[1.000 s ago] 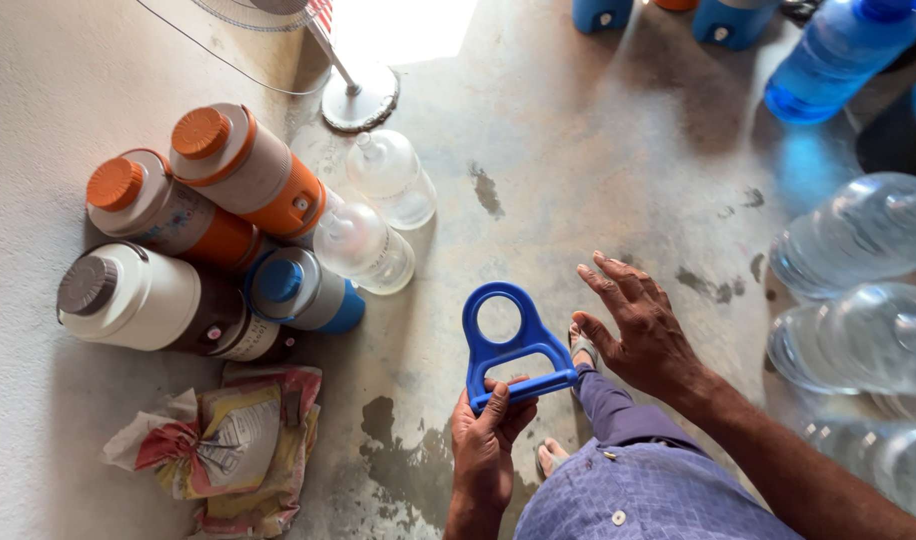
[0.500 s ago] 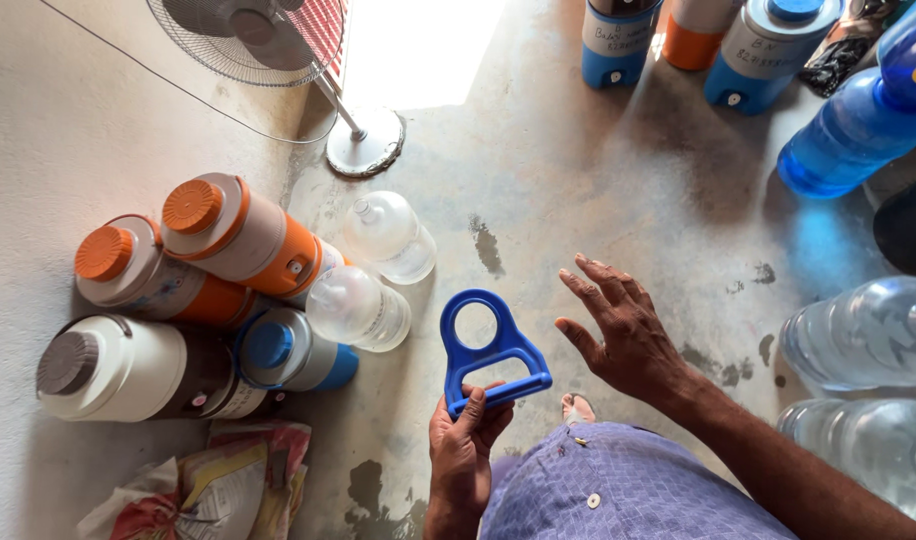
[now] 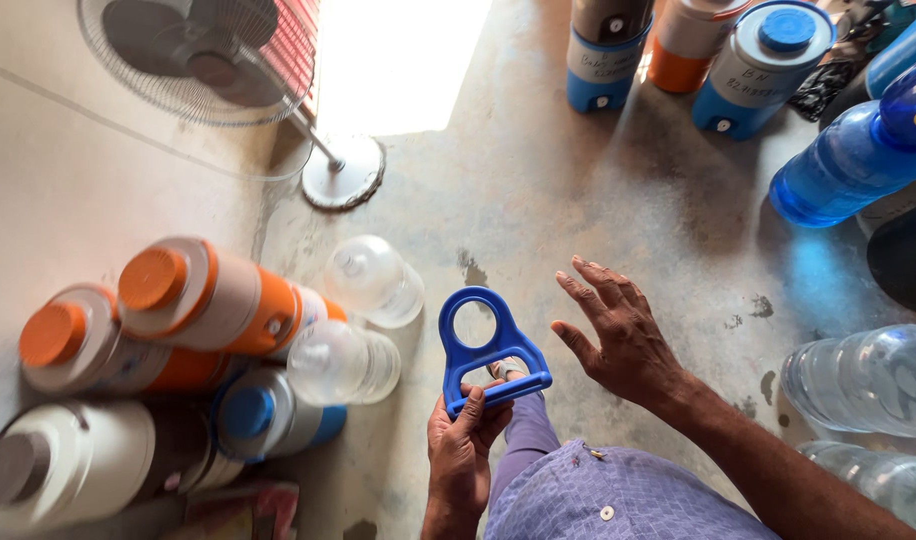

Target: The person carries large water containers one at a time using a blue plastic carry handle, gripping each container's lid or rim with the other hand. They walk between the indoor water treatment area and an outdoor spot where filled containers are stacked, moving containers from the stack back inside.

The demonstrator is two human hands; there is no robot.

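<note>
Left hand clamps the crossbar of the blue bottle handle: stiff, light plastic, best held there. Right hand hovers beside it, fingers spread.

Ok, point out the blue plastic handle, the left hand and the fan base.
blue plastic handle (image 3: 491, 350), head view, on its side bar.
left hand (image 3: 462, 450), head view, back of hand.
fan base (image 3: 343, 174), head view, round foot plate.
</note>
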